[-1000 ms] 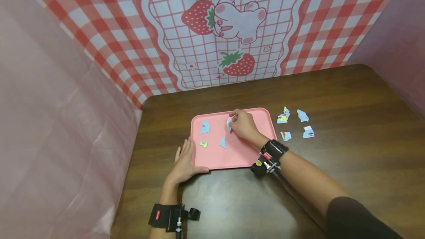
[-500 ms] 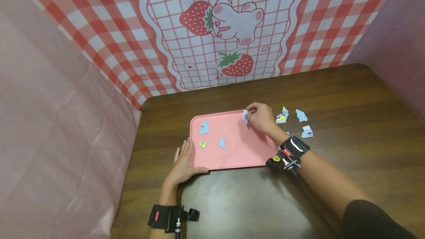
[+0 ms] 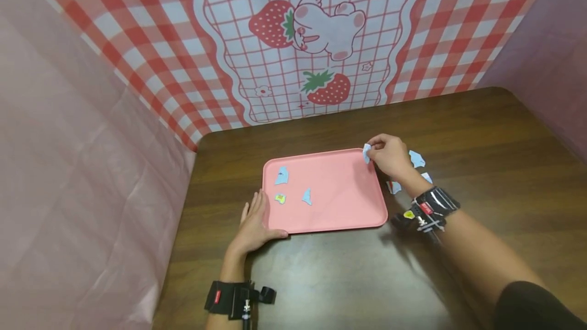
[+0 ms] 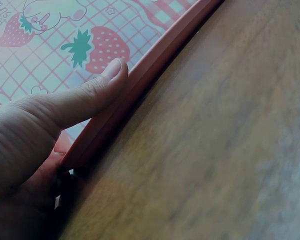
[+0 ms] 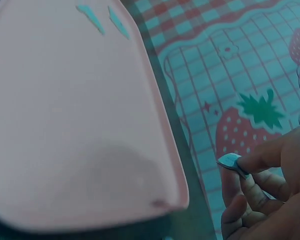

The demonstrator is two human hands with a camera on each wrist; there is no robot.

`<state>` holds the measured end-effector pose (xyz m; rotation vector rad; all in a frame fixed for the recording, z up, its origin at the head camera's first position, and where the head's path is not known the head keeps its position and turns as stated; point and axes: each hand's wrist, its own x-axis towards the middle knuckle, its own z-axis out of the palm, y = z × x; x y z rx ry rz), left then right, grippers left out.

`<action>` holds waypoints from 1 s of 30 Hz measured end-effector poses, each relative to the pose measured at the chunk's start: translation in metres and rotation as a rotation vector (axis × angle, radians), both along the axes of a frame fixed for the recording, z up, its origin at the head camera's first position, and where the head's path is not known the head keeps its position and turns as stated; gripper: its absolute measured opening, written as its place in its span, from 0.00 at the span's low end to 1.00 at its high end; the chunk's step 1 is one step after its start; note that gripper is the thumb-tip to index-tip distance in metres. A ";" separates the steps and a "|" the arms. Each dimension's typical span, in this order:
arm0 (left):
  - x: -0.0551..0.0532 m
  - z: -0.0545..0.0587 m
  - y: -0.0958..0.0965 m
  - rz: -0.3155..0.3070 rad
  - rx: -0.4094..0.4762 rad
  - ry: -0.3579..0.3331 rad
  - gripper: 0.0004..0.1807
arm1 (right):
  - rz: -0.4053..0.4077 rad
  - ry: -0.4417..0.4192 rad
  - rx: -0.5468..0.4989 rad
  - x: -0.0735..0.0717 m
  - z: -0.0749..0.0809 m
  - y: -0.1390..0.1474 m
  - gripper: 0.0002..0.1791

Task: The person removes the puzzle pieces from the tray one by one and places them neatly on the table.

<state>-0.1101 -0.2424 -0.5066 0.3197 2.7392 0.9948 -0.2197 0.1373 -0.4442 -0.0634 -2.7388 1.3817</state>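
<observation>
A pink tray (image 3: 339, 208) lies on the wooden table. My left hand (image 3: 253, 225) rests on its near left corner, fingers along the left side and thumb (image 4: 102, 92) along the front rim. At the tray's far right corner, my right hand (image 3: 389, 156) pinches a small light blue puzzle piece (image 3: 367, 153) between thumb and fingertips, held above the rim. On the tray lie a blue piece (image 3: 282, 175), a yellow-green piece (image 3: 280, 198) below it, and a narrow blue piece (image 3: 307, 196) nearer the middle.
To the right of the tray lie more pieces: a blue one (image 3: 416, 159), one with a red stripe (image 3: 393, 187), and a blue and white one (image 3: 426, 177) partly behind the right wrist. A red-checked strawberry cloth (image 3: 321, 39) hangs along the table's back edge.
My right hand has carried the light blue puzzle piece rightward from over the tray's middle to its far right corner. The left hand stays at the near left corner.
</observation>
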 end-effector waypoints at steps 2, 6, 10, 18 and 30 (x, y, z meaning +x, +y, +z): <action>0.000 0.001 0.000 -0.001 0.001 0.003 0.73 | -0.024 0.016 -0.002 0.000 -0.002 0.009 0.11; 0.001 0.001 -0.001 -0.001 -0.011 0.005 0.73 | -0.053 0.032 0.001 0.000 -0.005 0.024 0.11; 0.001 0.000 -0.001 0.003 -0.020 0.003 0.73 | -0.069 0.021 0.014 0.002 -0.005 0.037 0.11; 0.001 -0.003 0.001 -0.007 -0.004 0.008 0.73 | -0.115 0.019 0.079 0.004 -0.010 0.069 0.12; 0.001 0.000 0.002 0.000 -0.003 0.006 0.73 | -0.224 -0.014 0.100 0.004 -0.023 0.118 0.14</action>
